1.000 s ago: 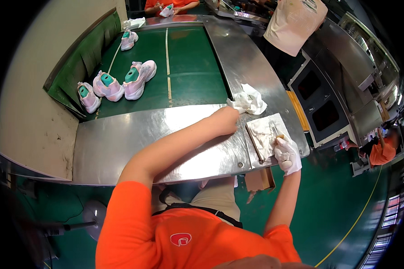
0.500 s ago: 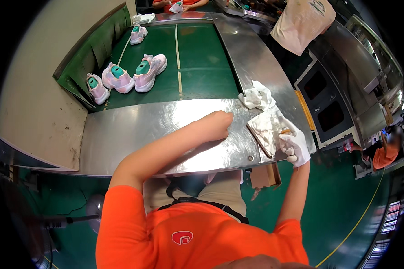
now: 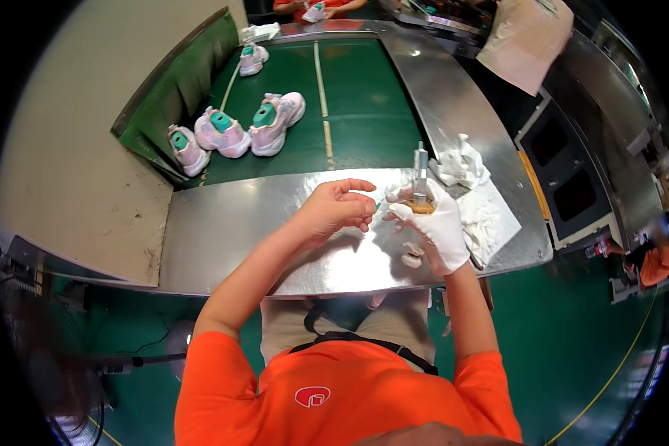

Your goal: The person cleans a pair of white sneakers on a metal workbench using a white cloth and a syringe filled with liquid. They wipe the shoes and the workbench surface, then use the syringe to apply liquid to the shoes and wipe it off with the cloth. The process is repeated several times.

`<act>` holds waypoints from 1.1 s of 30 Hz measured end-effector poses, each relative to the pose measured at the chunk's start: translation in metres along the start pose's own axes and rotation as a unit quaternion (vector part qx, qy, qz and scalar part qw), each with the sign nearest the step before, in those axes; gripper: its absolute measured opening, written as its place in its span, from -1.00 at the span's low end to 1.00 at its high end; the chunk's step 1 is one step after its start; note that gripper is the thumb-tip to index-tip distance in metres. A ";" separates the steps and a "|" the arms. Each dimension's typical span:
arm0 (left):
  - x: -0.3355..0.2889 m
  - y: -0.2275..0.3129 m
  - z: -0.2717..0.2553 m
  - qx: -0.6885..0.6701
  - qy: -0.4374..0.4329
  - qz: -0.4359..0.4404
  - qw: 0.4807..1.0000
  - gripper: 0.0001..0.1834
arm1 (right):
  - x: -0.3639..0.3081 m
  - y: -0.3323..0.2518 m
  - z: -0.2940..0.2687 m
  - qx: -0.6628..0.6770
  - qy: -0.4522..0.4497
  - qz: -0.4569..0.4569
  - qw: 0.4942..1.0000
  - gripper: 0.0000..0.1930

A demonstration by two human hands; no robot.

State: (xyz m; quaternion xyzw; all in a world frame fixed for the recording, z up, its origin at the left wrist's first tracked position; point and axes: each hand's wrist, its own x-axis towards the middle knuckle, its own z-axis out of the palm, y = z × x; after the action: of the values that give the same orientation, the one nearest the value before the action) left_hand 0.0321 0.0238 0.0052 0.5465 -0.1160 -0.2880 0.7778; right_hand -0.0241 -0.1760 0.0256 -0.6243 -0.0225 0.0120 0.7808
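My right hand (image 3: 440, 232) wears a white glove and is closed around a syringe-like clear tube (image 3: 421, 178) with a tan collar; its narrow tip points up. A small whitish lump (image 3: 412, 258) shows below the gloved fingers; whether it is held or part of the glove is unclear. My bare left hand (image 3: 340, 212) hovers over the metal ledge, fingers apart and partly bent. A tiny green bit (image 3: 377, 207) shows by its fingertips; I cannot tell if they touch it. Beside the glove lie a crumpled white cloth (image 3: 462, 165) and a white cloth pad (image 3: 489, 221).
Several pink-and-white sneakers with green inserts, including a middle one (image 3: 223, 135), stand on the green conveyor belt (image 3: 360, 97). A metal border (image 3: 223, 230) surrounds it. At left are a pale panel (image 3: 89, 171) and a fan (image 3: 59, 372). Other people work at the far end and right.
My right hand has moved left off the cloth pad, bringing the clear tube into sight upright. My left hand has gone from closed to spread fingers. The view has shifted slightly.
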 end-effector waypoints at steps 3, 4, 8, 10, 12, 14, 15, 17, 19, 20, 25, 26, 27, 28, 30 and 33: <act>-0.009 0.002 -0.011 -0.050 0.032 -0.019 0.998 -0.38 | 0.020 0.008 0.023 -0.062 -0.037 -0.019 0.997 -0.77; -0.013 0.004 -0.016 -0.058 0.027 -0.018 0.998 -0.36 | 0.028 0.015 0.024 -0.104 -0.044 -0.039 0.993 -0.78; -0.015 -0.003 -0.040 -0.112 0.044 -0.004 0.993 -0.45 | 0.051 0.019 0.050 -0.104 -0.041 -0.009 0.994 -0.81; -0.011 -0.005 -0.043 -0.119 0.033 0.026 0.992 -0.53 | 0.057 0.022 0.058 -0.097 -0.019 -0.006 0.995 -0.82; -0.006 -0.004 -0.047 -0.073 0.029 0.073 0.994 -0.61 | 0.068 0.032 0.053 -0.100 -0.009 -0.019 0.995 -0.82; -0.004 -0.001 -0.052 -0.008 0.021 0.110 0.994 -0.64 | 0.078 0.045 0.045 -0.083 -0.005 -0.023 0.996 -0.81; -0.004 0.000 -0.053 0.019 0.013 0.114 0.993 -0.65 | 0.079 0.047 0.044 -0.058 0.001 -0.006 0.998 -0.82; -0.007 -0.001 -0.053 0.145 0.054 0.155 0.976 -0.68 | 0.082 0.049 0.047 -0.029 0.011 0.032 0.999 -0.81; -0.009 -0.011 -0.051 0.284 0.092 0.202 0.933 -0.70 | 0.070 0.039 0.059 -0.021 0.021 0.080 0.996 -0.80; -0.008 -0.014 -0.054 0.337 0.104 0.274 0.895 -0.78 | 0.069 0.038 0.060 -0.015 0.011 0.084 0.996 -0.77; 0.001 -0.026 -0.059 0.427 0.116 0.344 0.828 -0.84 | 0.078 0.057 0.035 -0.027 -0.051 0.057 0.997 -0.65; 0.001 -0.027 -0.060 0.434 0.117 0.341 0.825 -0.84 | 0.078 0.059 0.033 -0.030 -0.054 0.052 0.997 -0.65; 0.002 -0.025 -0.058 0.441 0.114 0.340 0.823 -0.84 | 0.077 0.056 0.032 -0.034 -0.053 0.046 0.997 -0.65; 0.000 -0.021 -0.055 0.442 0.106 0.328 0.828 -0.84 | 0.070 0.042 0.041 -0.080 -0.028 0.049 0.995 -0.67; 0.010 -0.028 -0.057 0.494 0.098 0.349 0.791 -0.84 | 0.073 0.046 0.035 -0.108 -0.040 0.017 0.993 -0.68; 0.019 -0.037 -0.058 0.543 0.079 0.338 0.764 -0.85 | 0.075 0.052 0.025 -0.207 -0.033 -0.021 0.978 -0.70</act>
State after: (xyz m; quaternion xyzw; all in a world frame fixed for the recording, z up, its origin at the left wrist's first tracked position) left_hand 0.0644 0.0500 -0.0527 0.8241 -0.3680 0.1491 0.4040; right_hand 0.0497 -0.1365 -0.0183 -0.7708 -0.0631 0.0117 0.6339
